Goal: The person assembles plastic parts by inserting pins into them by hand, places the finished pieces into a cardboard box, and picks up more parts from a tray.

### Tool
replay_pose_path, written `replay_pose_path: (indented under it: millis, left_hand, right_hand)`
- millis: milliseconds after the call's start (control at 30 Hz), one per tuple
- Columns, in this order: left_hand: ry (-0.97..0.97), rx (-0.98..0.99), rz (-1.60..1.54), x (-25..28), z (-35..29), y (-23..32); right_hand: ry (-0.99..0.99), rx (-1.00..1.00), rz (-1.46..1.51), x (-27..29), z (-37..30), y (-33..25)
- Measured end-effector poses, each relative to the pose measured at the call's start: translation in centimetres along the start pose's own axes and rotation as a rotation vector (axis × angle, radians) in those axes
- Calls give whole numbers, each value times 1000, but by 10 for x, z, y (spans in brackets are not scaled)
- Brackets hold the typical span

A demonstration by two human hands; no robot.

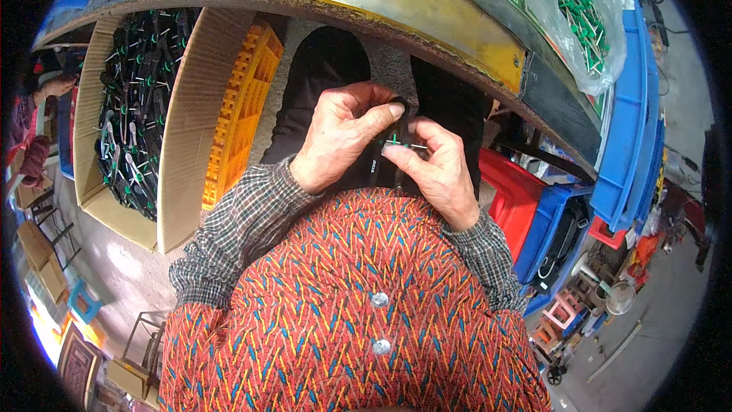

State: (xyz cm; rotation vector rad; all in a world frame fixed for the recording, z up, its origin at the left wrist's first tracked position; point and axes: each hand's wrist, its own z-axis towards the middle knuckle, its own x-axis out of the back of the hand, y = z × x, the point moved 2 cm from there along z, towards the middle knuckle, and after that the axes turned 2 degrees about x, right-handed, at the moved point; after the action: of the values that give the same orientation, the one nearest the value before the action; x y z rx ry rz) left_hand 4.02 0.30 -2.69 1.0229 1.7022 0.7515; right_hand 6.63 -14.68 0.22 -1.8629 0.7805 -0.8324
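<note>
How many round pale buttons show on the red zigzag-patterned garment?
2, on the red zigzag-patterned cloth garment: the upper round pale button, nearer the left hand and right hand, and the lower button below it. More may be hidden past the frame's lower edge.

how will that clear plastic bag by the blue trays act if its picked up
The clear bag will probably be floppy, since its thin film looks crumpled. The green pins inside may shift and bunch up, as they lie in a jumbled heap. Their thin ends point every way, so they might poke the film.
</note>
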Motion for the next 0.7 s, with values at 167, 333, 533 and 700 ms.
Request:
replay_pose_path:
  millis: [167,333,533,700]
  left_hand:
    - [4,4,2,1,1,-2]
    - [-2,-26,34,0,1,-2]
    - [30,-8,21,1,1,0]
    - [24,-17,36,2,1,-3]
  right_hand:
    - [-31,-16,27,7,0,2]
    - [-7,24,47,3,0,0]
    - [-63,-26,-33,8,3,7]
    - [-23,47,-19,-2,2,5]
